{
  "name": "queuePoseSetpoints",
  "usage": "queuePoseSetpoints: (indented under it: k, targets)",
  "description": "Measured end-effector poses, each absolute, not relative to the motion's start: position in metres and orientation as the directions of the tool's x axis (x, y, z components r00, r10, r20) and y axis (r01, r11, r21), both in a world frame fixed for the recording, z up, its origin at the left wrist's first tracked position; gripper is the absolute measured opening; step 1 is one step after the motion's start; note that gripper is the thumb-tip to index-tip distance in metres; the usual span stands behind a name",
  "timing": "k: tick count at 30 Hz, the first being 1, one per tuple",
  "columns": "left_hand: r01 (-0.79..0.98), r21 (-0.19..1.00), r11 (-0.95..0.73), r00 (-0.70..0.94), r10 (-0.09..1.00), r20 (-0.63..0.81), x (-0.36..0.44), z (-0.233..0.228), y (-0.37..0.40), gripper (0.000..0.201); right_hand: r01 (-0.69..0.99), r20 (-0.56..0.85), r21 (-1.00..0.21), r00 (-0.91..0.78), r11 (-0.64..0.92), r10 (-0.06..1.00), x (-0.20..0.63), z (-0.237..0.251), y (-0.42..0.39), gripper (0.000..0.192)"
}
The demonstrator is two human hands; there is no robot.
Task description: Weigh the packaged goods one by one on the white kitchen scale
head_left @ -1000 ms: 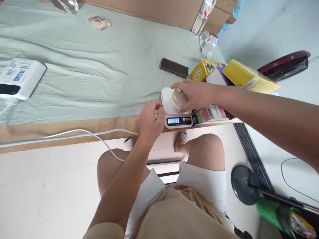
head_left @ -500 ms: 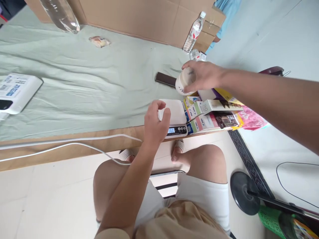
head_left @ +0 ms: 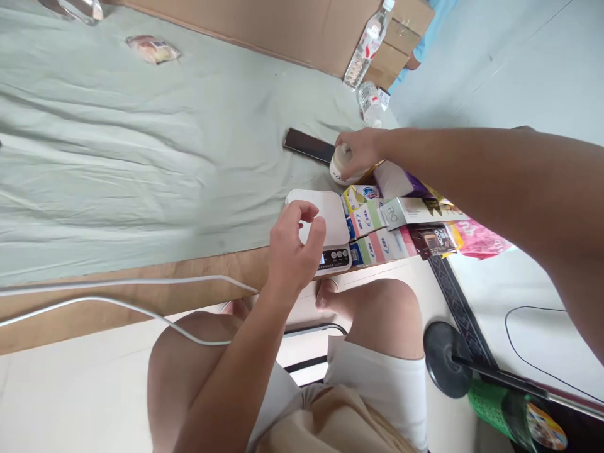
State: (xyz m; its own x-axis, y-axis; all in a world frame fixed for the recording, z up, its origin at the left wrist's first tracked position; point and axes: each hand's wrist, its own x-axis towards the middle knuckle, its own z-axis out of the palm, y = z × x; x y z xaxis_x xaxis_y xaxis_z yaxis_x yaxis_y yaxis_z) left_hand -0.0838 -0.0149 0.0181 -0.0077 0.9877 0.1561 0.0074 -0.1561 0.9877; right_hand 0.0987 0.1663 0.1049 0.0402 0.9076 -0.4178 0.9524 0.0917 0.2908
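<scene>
My right hand grips a small round cream jar from above, holding it at the cloth just past the white kitchen scale and beside a black phone. My left hand hovers over the scale's near edge with its fingers curled loosely and nothing in them, partly covering the display. The scale's platform is bare.
Several small product boxes lie stacked right of the scale. Two water bottles and a cardboard box stand at the back. A white cable runs along the table edge. A fan base sits on the floor at right.
My right hand lifted the jar off the scale, carried it away and lowered it beside the phone. My left hand stayed over the scale's near edge.
</scene>
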Motion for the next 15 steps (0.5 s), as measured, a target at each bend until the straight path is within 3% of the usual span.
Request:
queuePoseSetpoints:
  k: [3, 6, 9, 13, 15]
  targets:
    - [-0.018, 0.991, -0.132, 0.01, 0.991, 0.132, -0.082, 0.017, -0.014, 0.012, 0.937, -0.439, 0.325, 0.033, 0.125, 0.898, 0.102, 0.098, 0.171, 0.073]
    - [-0.046, 0.993, -0.109, 0.018, 0.994, 0.11, -0.079, 0.014, -0.013, 0.011, 0.926, -0.43, 0.353, 0.036, 0.131, 0.902, 0.106, 0.092, 0.174, 0.082]
    - [-0.082, 0.992, -0.095, 0.025, 0.995, 0.097, -0.077, 0.01, -0.013, 0.013, 0.934, -0.412, 0.335, 0.03, 0.121, 0.911, 0.109, 0.087, 0.174, 0.09]
    - [-0.14, 0.987, -0.077, 0.065, 0.994, 0.087, -0.07, 0.004, -0.018, 0.02, 0.943, -0.414, 0.302, -0.001, 0.139, 0.91, 0.1, 0.09, 0.17, 0.076]
    - [-0.157, 0.986, -0.06, 0.093, 0.993, 0.075, -0.067, 0.003, -0.022, 0.023, 0.95, -0.375, 0.28, -0.024, 0.138, 0.927, 0.088, 0.101, 0.166, 0.078]
